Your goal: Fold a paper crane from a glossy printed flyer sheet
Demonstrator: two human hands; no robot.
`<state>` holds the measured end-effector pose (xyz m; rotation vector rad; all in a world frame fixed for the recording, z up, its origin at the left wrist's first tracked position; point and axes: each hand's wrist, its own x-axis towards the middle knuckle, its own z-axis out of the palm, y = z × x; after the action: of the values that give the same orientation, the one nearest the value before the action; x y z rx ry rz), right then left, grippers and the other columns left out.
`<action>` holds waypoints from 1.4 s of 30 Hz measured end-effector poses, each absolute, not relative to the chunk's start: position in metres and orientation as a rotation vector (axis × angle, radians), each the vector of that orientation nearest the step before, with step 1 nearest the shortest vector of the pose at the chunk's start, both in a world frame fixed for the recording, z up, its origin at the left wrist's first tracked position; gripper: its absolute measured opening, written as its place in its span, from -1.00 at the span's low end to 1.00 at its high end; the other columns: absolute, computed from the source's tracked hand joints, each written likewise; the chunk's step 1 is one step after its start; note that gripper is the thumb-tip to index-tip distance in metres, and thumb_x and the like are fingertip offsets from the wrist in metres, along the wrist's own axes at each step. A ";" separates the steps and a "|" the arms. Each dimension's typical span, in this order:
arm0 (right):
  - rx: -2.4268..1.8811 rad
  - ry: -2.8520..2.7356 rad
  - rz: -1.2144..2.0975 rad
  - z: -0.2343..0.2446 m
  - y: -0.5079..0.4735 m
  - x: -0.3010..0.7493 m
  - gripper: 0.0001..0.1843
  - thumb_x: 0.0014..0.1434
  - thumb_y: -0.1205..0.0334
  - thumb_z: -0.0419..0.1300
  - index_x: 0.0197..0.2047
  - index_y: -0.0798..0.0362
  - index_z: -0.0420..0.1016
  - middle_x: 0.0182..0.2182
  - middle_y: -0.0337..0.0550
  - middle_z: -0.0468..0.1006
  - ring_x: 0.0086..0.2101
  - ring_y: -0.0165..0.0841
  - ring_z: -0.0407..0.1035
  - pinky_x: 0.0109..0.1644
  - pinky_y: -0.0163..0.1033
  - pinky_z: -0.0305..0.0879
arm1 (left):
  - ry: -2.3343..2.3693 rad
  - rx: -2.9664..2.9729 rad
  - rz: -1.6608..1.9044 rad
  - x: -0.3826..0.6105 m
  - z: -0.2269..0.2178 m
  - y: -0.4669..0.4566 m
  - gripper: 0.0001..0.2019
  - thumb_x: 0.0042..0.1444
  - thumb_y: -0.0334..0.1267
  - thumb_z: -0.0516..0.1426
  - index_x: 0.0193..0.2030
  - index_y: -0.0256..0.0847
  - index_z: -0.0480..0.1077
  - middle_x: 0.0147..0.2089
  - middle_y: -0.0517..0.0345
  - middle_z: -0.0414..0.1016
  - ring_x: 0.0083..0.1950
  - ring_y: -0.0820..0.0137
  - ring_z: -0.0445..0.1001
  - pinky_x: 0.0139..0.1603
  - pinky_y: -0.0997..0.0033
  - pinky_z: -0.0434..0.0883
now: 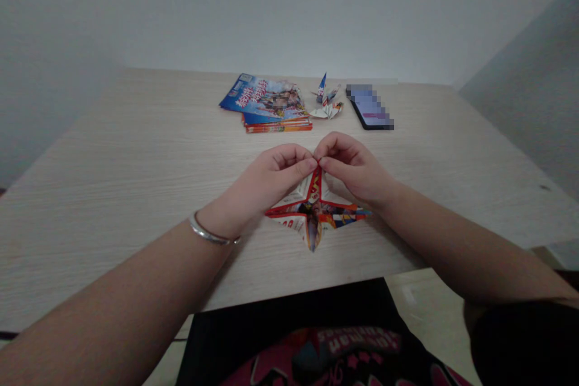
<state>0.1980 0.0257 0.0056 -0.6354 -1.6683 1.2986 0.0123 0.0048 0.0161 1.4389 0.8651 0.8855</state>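
Note:
A partly folded piece of colourful printed paper (pixel 316 212) lies on the light wooden table (pixel 136 151) just in front of me, spread in pointed flaps with red edges. My left hand (pixel 266 184) and my right hand (pixel 355 169) meet above its far tip. Both hands pinch that upper flap between thumb and fingertips, knuckles almost touching. A silver bangle sits on my left wrist. The lower point of the paper juts toward the table's near edge.
At the far middle of the table lies a stack of colourful printed sheets (pixel 266 102). Beside it stand small folded paper figures (pixel 326 102), and a dark phone (pixel 368 107) lies to their right. A grey wall runs behind the table.

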 end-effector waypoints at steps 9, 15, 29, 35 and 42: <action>-0.630 -1.649 1.541 0.000 0.030 0.204 -0.59 0.09 -0.07 0.47 -0.33 0.03 0.44 -0.49 -0.38 0.41 -0.48 -0.51 0.26 -0.40 -0.36 0.25 | 0.820 1.355 0.820 0.011 0.018 0.004 -0.60 0.05 0.09 0.36 -0.43 -0.18 0.38 -0.59 0.37 0.13 -0.58 0.54 0.05 -0.54 0.48 0.03; -0.627 -1.636 1.551 -0.003 0.030 0.205 -0.61 0.06 -0.03 0.51 -0.32 0.02 0.45 -0.47 -0.38 0.46 -0.48 -0.52 0.26 -0.41 -0.38 0.21 | 0.793 1.394 0.824 0.009 0.016 0.005 -0.71 0.08 -0.04 0.33 -0.41 -0.20 0.42 -0.54 0.33 0.26 -0.56 0.55 0.15 -0.54 0.51 0.13; -0.631 -1.645 1.531 -0.003 0.028 0.203 -0.62 0.07 -0.05 0.50 -0.33 0.01 0.48 -0.49 -0.38 0.43 -0.47 -0.50 0.23 -0.40 -0.37 0.18 | 0.823 1.339 0.720 0.007 0.020 0.001 -0.60 0.04 0.10 0.36 -0.40 -0.16 0.37 -0.61 0.39 0.08 -0.62 0.57 -0.05 -0.63 0.49 -0.11; -0.668 -1.680 1.525 0.000 0.028 0.203 -0.58 0.08 -0.12 0.46 -0.33 0.02 0.45 -0.45 -0.34 0.43 -0.44 -0.48 0.26 -0.36 -0.34 0.23 | 0.848 1.427 0.818 0.010 0.022 -0.002 -0.70 0.13 -0.04 0.29 -0.41 -0.16 0.32 -0.53 0.33 0.17 -0.56 0.55 0.06 -0.58 0.51 0.02; -0.697 -1.717 1.483 0.003 0.024 0.205 -0.66 0.14 -0.04 0.43 -0.30 0.02 0.47 -0.45 -0.34 0.41 -0.44 -0.48 0.23 -0.37 -0.35 0.21 | 0.861 1.406 0.782 0.009 0.022 -0.003 -0.73 0.17 -0.06 0.23 -0.41 -0.14 0.32 -0.60 0.38 0.06 -0.61 0.56 -0.02 -0.60 0.50 -0.06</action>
<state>0.2049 0.0245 0.0029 -0.6967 -1.7174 1.4834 0.0093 -0.0030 0.0217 1.4057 0.8609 0.7821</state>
